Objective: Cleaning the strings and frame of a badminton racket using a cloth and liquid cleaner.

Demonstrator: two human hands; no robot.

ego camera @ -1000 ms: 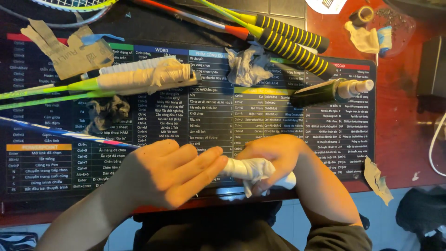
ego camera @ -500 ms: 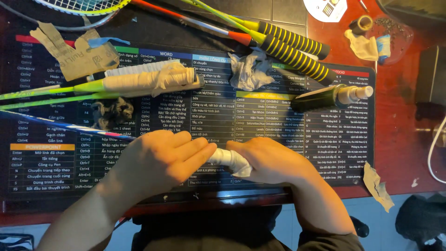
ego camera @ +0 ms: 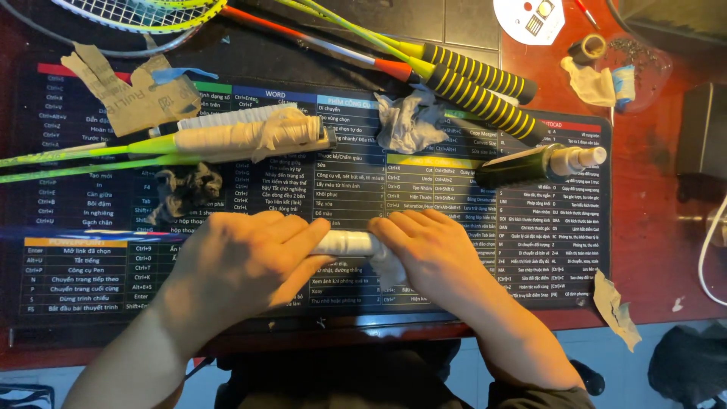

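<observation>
Both my hands lie side by side over a racket handle wrapped in white grip tape (ego camera: pixel 344 243), pressed down on the dark printed desk mat (ego camera: pixel 91 257). My left hand (ego camera: pixel 246 261) covers the handle's left part, fingers curled over it. My right hand (ego camera: pixel 428 254) covers its right end, where a bit of loose white tape shows under the palm. Only a short white stretch shows between the two hands. The racket's thin shaft (ego camera: pixel 76 235) runs off to the left, blurred.
A second racket with a white-wrapped handle (ego camera: pixel 242 136) and green shaft lies behind. Two yellow-and-black striped handles (ego camera: pixel 477 83) cross at the back. A dark handle with a white end (ego camera: pixel 541 163), crumpled tape scraps (ego camera: pixel 409 121), torn cardboard (ego camera: pixel 136 91) and a small tape roll (ego camera: pixel 587 47) lie around.
My hands and the white handle have shifted a little away from me on the mat and sit flatter. The loose tape that stuck out at the right is now mostly under my right hand.
</observation>
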